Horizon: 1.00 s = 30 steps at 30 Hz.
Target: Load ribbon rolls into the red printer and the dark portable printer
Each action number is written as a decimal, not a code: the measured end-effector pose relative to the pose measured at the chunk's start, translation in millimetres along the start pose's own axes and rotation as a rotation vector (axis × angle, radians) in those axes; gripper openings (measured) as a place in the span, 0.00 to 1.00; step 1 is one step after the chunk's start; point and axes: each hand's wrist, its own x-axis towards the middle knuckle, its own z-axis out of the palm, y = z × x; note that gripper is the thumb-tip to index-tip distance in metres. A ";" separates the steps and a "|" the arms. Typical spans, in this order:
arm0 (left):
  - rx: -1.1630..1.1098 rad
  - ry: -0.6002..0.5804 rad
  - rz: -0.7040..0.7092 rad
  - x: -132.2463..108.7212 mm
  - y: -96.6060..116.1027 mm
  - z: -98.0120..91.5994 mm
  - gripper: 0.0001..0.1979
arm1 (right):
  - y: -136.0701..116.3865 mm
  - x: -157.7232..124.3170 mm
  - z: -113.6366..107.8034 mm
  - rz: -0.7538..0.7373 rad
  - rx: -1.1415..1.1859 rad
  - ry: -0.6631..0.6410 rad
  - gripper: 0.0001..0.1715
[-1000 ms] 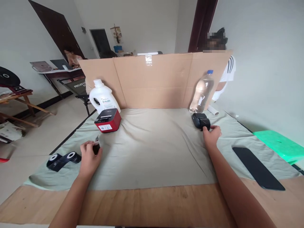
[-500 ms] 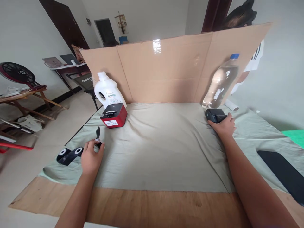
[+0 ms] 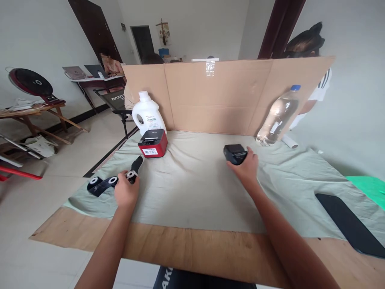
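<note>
A black ribbon cartridge [image 3: 102,185] is noted on the grey cloth [image 3: 195,188], far left. A small black spool [image 3: 132,172] is gripped in the left hand [image 3: 126,192], partly hidden by fingers. Mid-cloth, a black label printer [image 3: 234,153] is clasped by the right hand [image 3: 247,170], its near side covered. A dark slab [image 3: 349,224] is cut off at right.

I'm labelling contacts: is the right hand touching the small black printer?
Touching. The head view shows the right hand closed over the near end of the small black printer, no gap between them.
</note>
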 end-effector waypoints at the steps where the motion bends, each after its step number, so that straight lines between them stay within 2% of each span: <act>1: 0.018 0.016 -0.026 -1.5 1.0 -1.9 0.27 | -14.8 -12.8 5.6 -0.008 0.031 -0.023 0.58; 4: 0.051 0.040 -0.068 -5.8 4.8 -6.7 0.26 | -48.2 -47.6 21.1 0.000 0.081 -0.076 0.56; 8: 0.050 0.034 -0.055 -8.2 7.7 -10.6 0.28 | -66.1 -75.3 35.6 0.027 0.032 -0.090 0.53; 11: 0.048 0.027 -0.010 -8.5 8.5 -13.0 0.30 | -68.1 -83.0 43.1 0.064 -0.003 -0.077 0.53; 17: 0.035 0.015 0.029 -8.1 9.6 -15.1 0.28 | -65.3 -89.7 51.7 0.116 0.016 -0.074 0.55; 21: 0.017 0.023 0.039 -8.7 9.7 -14.0 0.28 | -64.7 -94.4 49.8 0.113 0.049 -0.070 0.58; 24: 0.027 0.084 0.048 -12.9 14.6 -15.4 0.29 | -65.1 -94.0 43.0 0.114 0.085 -0.067 0.60; 27: 0.013 0.200 0.133 -18.3 21.3 -18.5 0.28 | -61.4 -88.4 33.6 0.131 0.221 -0.032 0.50; 30: -0.065 0.253 0.320 -22.6 25.7 -18.5 0.20 | -52.3 -80.5 26.2 0.241 0.476 0.012 0.35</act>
